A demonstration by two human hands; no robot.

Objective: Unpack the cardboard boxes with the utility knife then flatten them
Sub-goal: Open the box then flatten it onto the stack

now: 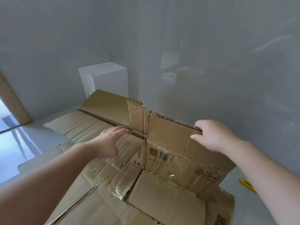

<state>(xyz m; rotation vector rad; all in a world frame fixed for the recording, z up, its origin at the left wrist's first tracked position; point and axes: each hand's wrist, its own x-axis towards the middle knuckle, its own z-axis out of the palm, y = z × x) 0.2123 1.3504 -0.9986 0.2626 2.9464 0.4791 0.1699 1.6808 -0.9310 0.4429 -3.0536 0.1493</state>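
A brown cardboard box (164, 153), opened out and streaked with clear tape, lies in front of me with one panel standing upright. My right hand (212, 135) grips the top edge of that upright panel, fingers curled over the corrugated rim. My left hand (110, 142) lies flat with straight fingers on the lower panel to the left, fingertips at the fold. A yellow utility knife (247, 185) rests on the floor to the right, apart from both hands.
Flattened cardboard sheets (90, 124) lie on the pale floor behind and to the left. A white box (105, 78) stands in the far corner against grey walls. A cardboard piece (13, 101) leans at the left edge.
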